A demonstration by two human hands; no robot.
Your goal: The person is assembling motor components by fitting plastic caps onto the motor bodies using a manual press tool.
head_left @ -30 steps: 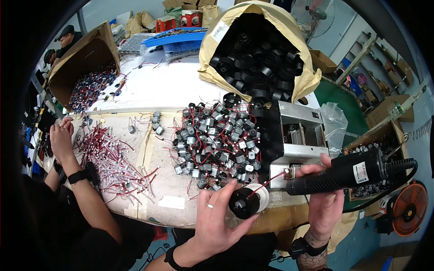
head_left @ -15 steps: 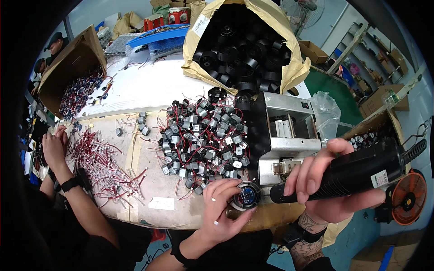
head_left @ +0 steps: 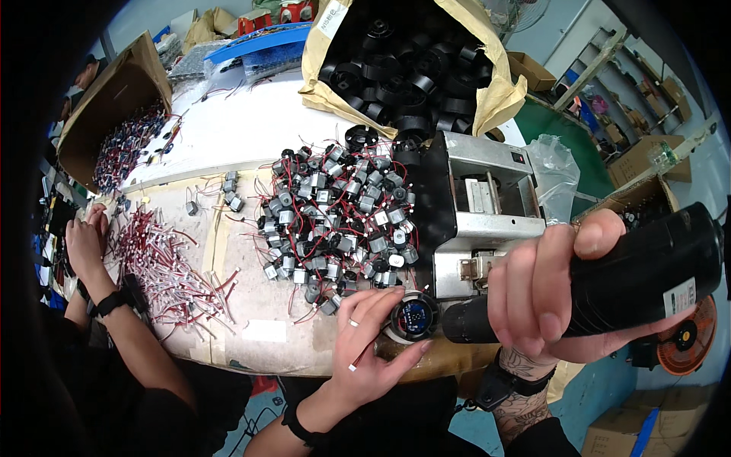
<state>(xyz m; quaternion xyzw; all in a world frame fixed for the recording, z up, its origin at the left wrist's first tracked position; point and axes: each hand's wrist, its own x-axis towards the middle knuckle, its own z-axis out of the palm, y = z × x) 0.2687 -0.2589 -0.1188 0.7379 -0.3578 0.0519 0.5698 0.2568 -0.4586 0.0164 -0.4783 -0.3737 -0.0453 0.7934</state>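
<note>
My left hand (head_left: 369,339) grips a round black housing (head_left: 413,317) between thumb and fingers at the table's near edge. A blue circuit board shows inside the housing's rim. A thin lead with a white end lies across my left fingers. My right hand (head_left: 544,286) is wrapped round a black cylindrical electric screwdriver (head_left: 632,274), held almost level. Its narrow end points left, beside the housing; no bit can be made out. Just beyond my left hand lies a heap of small grey motors (head_left: 339,221) with red and black wires.
A metal press-like fixture (head_left: 491,225) stands right of the motors. Behind it, a paper sack (head_left: 312,76) holds black round parts. White-and-red leads (head_left: 171,266) lie at left, near a co-worker's hands (head_left: 87,236). A carton of small wired parts (head_left: 145,76) stands far left; an orange fan (head_left: 685,335) is at right.
My right hand and the screwdriver have come nearer the camera, and its narrow end sits slightly further left, closer to the housing. My left hand keeps its hold. The whole view has shifted slightly.
</note>
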